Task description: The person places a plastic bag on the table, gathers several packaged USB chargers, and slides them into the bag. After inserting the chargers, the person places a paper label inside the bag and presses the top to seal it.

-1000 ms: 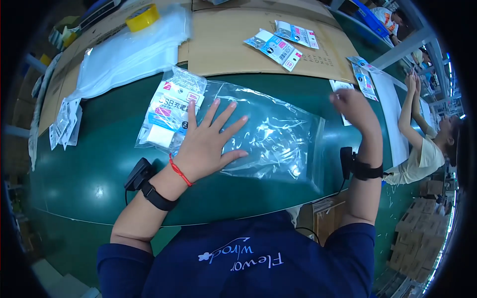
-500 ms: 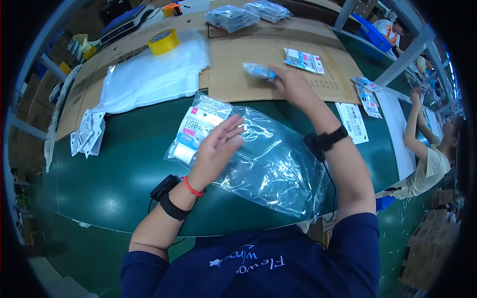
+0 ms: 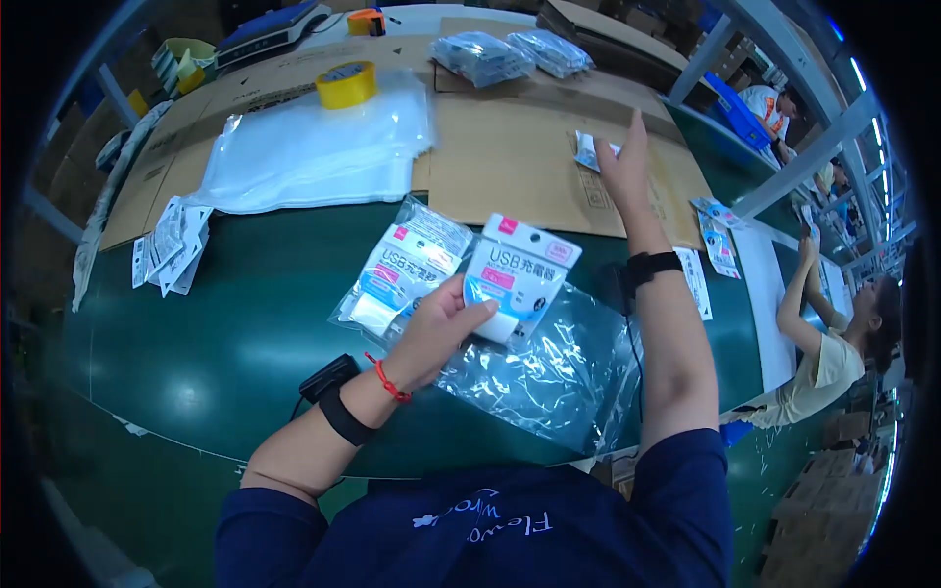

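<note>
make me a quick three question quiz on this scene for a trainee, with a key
1. Which hand holds a packet near the clear bag?
2. True or false: the yellow tape rests on the plastic stack.
3. The right hand is over the: a) floor b) cardboard c) green mat

Key: 1. the left hand; 2. true; 3. b

The wearer (image 3: 588, 539) has two hands (image 3: 436, 333) (image 3: 627, 171), one red bracelet (image 3: 389, 383).
</note>
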A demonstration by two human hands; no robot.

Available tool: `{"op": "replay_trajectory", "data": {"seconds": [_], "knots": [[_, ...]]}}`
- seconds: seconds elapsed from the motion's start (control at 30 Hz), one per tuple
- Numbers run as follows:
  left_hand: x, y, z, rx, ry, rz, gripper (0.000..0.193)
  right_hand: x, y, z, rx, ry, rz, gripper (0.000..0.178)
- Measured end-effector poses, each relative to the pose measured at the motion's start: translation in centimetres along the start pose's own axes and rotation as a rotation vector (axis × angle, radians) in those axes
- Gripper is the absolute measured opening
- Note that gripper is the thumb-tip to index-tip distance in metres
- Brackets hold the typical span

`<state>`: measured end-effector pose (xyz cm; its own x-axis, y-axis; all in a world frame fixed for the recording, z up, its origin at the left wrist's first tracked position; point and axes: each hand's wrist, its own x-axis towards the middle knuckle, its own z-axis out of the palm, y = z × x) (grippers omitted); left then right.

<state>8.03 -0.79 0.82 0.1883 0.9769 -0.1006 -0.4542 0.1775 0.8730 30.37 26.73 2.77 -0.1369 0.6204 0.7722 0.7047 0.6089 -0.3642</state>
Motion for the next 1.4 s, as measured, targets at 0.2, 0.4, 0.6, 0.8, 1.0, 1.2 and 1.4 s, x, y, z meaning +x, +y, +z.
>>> {"op": "replay_trajectory", "data": {"seconds": [0.2, 0.4, 0.6, 0.8, 1.0, 1.2, 1.4], "knots": [[-0.4, -1.5, -0.9, 0.172, -0.061, 0.083, 0.032, -1.8, 1.5, 1.9, -0.169, -0.454, 0.276, 0.076], [-0.9, -1.1, -0.2, 0.254, -0.029, 0.139, 0.031, 0.1, 1.9, 1.0, 0.470, -0.044, 0.595, 0.056], [-1.5, -0.4, 0.2, 0.288, 0.113, 0.321, 0.031, 1.1, -2.4, -3.9, 1.377, 0.312, 0.792, 0.038], [-1.2, 0.2, 0.2, 0.510, 0.170, 0.642, 0.032, -7.8, -12.5, -8.6, 0.944, -0.521, 0.634, 0.046], [-2.0, -0.7, 2.1, 0.304, 0.082, 0.337, 0.040, -13.2, -18.3, -12.5, 1.691, -0.437, 1.085, 0.056], [-2.8, -1.2, 3.9, 0.337, 0.013, 0.163, 0.041, -15.8, -18.2, -13.6, 1.169, -0.422, 0.635, 0.057], [-2.6, -0.4, 5.6, 0.398, 0.031, 0.253, 0.037, -15.8, -18.3, -14.1, 1.184, -0.389, 0.670, 0.058]]}}
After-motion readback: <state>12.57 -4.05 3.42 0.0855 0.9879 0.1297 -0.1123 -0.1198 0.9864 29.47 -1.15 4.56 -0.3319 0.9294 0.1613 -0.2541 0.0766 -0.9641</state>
